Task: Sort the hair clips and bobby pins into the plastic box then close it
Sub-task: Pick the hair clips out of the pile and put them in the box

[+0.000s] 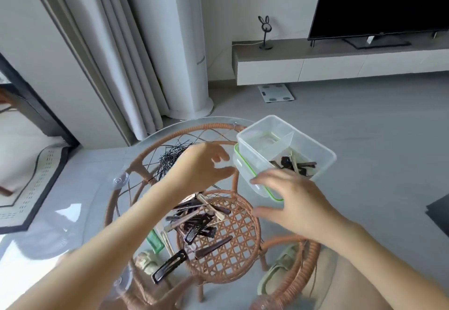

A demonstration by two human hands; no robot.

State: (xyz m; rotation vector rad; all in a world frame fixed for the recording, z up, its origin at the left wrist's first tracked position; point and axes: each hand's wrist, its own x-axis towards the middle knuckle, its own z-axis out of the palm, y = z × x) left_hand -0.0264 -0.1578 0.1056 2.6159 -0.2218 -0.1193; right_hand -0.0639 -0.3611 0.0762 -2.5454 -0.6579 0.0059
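Note:
A clear plastic box (323,156) with a divider stands on the glass table at the right, resting on its green-rimmed lid (243,166). A few dark hair clips (295,164) lie in its near compartment. The far compartment looks empty. A heap of brown and black hair clips (196,222) lies mid-table. A pile of thin black bobby pins (170,158) lies further back. My left hand (201,166) hovers between the bobby pins and the box, fingers spread, holding nothing. My right hand (289,200) is open just in front of the box, fingertips near the lid.
The round glass table top (97,188) sits on a rattan frame (218,251). A small green item (155,239) lies left of the clips. Slippers (279,268) show on the floor through the glass. A TV cabinet (340,62), curtain and white column stand behind.

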